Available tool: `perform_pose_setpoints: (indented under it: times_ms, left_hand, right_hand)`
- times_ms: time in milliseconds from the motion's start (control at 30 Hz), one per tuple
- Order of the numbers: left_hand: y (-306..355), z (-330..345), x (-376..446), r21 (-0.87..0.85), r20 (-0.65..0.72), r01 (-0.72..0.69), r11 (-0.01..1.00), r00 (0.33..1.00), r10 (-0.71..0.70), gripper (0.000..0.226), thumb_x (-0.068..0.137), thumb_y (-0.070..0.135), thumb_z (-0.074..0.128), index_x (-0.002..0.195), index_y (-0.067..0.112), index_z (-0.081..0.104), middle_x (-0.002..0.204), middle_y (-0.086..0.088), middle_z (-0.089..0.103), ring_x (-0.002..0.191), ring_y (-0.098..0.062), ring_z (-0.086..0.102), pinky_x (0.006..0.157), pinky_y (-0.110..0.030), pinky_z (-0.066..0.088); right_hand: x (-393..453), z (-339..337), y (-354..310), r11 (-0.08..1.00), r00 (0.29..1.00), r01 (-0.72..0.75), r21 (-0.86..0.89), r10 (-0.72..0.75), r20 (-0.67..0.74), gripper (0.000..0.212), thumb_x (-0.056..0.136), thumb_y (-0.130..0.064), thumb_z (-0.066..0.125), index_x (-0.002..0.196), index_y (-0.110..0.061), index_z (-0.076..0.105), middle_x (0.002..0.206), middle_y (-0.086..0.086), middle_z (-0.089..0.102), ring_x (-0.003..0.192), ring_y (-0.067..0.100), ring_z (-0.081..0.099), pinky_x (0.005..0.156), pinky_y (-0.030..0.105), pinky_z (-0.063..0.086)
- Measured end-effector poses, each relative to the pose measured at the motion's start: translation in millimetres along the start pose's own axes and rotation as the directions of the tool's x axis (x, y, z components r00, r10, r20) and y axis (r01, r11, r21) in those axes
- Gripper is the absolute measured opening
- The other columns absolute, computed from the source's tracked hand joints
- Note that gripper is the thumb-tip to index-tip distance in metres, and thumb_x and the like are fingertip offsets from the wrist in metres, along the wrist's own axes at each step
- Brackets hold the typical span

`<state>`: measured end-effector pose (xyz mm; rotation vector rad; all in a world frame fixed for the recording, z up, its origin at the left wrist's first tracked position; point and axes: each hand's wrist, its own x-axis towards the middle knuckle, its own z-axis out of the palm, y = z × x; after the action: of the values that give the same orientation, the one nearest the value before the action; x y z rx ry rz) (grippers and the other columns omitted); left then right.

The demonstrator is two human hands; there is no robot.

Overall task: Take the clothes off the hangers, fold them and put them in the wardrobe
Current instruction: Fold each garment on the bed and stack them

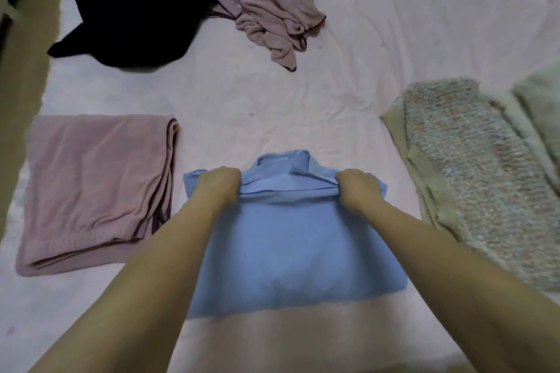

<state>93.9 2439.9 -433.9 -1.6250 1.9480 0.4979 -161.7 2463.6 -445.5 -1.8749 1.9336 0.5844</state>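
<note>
Head cam: left hand (pixel 219 183) & right hand (pixel 357 188) are both gripping folded blue shirt (pixel 291 251) on bed (pixel 242 106), fingers clenched in fabric.

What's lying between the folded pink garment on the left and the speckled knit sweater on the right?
The head view shows the blue shirt between them, on the pink bedsheet, with the left hand and right hand gripping its folded edge.

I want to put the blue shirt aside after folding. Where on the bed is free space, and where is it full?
Free sheet lies in the middle, between the folded pink garment, the knitted sweater and the crumpled mauve garment. Another bare strip lies near the person, below the blue shirt that both hands grip. The far-left corner is crowded by the dark garment.
</note>
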Motion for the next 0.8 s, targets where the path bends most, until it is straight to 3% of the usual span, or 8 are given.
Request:
perform_pose_setpoints:
  times_ms: [67, 167, 400, 500, 567, 633, 700, 800]
  left_hand:
    - [0, -2, 5, -0.106, -0.016, -0.038, 0.994, 0.999, 0.036, 0.024, 0.086, 0.032, 0.057, 0.106, 0.019, 0.057, 0.117, -0.005, 0.064, 0.112, -0.027, 0.058, 0.081, -0.034, 0.041]
    - [0, 3, 8, -0.332, -0.207, -0.039, 0.943, 0.978, -0.033, 0.023, 0.088, 0.043, 0.056, 0.081, 0.022, 0.053, 0.096, -0.004, 0.068, 0.098, -0.029, 0.061, 0.068, -0.032, 0.036]
    - [2, 13, 18, -0.483, -0.566, -0.115, 0.868, 0.797, -0.209, 0.025, 0.091, 0.016, 0.048, 0.103, 0.021, 0.068, 0.100, 0.001, 0.064, 0.098, -0.026, 0.051, 0.063, -0.034, 0.035]
    - [11, 16, 25, -0.408, -0.535, -0.202, 0.890, 0.843, -0.054, 0.033, 0.079, 0.038, 0.045, 0.102, 0.026, 0.067, 0.094, 0.006, 0.067, 0.098, -0.025, 0.054, 0.082, -0.037, 0.033]
    - [16, 13, 33, -0.385, -0.457, -0.187, 0.904, 0.890, -0.011, 0.034, 0.076, 0.050, 0.049, 0.096, 0.027, 0.064, 0.087, 0.008, 0.065, 0.097, -0.021, 0.054, 0.089, -0.037, 0.026]
    - [23, 4, 37, -0.553, -0.535, -0.206, 0.807, 0.830, -0.155, 0.021, 0.081, 0.041, 0.057, 0.091, 0.024, 0.063, 0.080, 0.008, 0.061, 0.091, -0.020, 0.055, 0.089, -0.034, 0.026]
    - [28, -4, 38, -0.697, -0.606, -0.283, 0.659, 0.724, -0.331, 0.008, 0.086, 0.024, 0.062, 0.093, 0.020, 0.062, 0.083, 0.010, 0.061, 0.088, -0.020, 0.056, 0.088, -0.028, 0.027]
    - [29, 5, 41, -0.681, -0.639, -0.348, 0.644, 0.713, -0.291, 0.030, 0.088, 0.020, 0.063, 0.117, 0.015, 0.057, 0.108, 0.005, 0.066, 0.099, -0.023, 0.057, 0.092, -0.025, 0.028]
  right_hand:
    - [9, -2, 4, 0.982, 0.999, 0.011, 0.190, -0.018, 0.036, 0.008, 0.081, -0.016, 0.052, 0.082, -0.023, 0.056, 0.098, 0.004, 0.063, 0.099, 0.029, 0.059, 0.079, 0.033, 0.039]
    - [21, -7, 11, 0.890, 0.997, 0.027, 0.456, 0.007, -0.072, 0.015, 0.076, -0.025, 0.051, 0.062, -0.023, 0.046, 0.077, 0.002, 0.059, 0.082, 0.029, 0.055, 0.072, 0.034, 0.033]
    - [52, -12, 6, 0.971, 0.907, -0.080, 0.225, 0.165, -0.388, 0.022, 0.090, -0.010, 0.042, 0.100, -0.011, 0.061, 0.104, 0.008, 0.060, 0.107, 0.029, 0.049, 0.109, 0.041, 0.015]
    - [61, -7, 0, 0.962, 0.921, 0.046, 0.268, 0.064, -0.385, 0.024, 0.083, -0.007, 0.044, 0.104, -0.009, 0.057, 0.100, 0.007, 0.060, 0.107, 0.027, 0.050, 0.117, 0.039, 0.001]
    - [64, -6, -7, 0.930, 0.965, 0.162, 0.329, -0.081, -0.248, 0.034, 0.079, -0.015, 0.046, 0.112, -0.009, 0.053, 0.100, 0.009, 0.060, 0.106, 0.029, 0.052, 0.116, 0.038, 0.008]
    - [66, -7, -11, 0.919, 0.982, 0.178, 0.351, -0.146, -0.117, 0.035, 0.083, -0.021, 0.048, 0.115, -0.008, 0.052, 0.103, 0.010, 0.058, 0.105, 0.030, 0.050, 0.107, 0.039, 0.024]
    - [71, -6, -12, 0.927, 0.981, 0.158, 0.339, -0.108, -0.161, 0.019, 0.086, -0.013, 0.048, 0.103, -0.007, 0.053, 0.103, 0.013, 0.059, 0.100, 0.034, 0.052, 0.087, 0.038, 0.035]
    - [71, -8, -10, 0.940, 0.962, 0.078, 0.333, 0.016, -0.271, 0.012, 0.082, -0.002, 0.042, 0.090, -0.008, 0.049, 0.096, 0.014, 0.058, 0.089, 0.034, 0.051, 0.071, 0.033, 0.029]
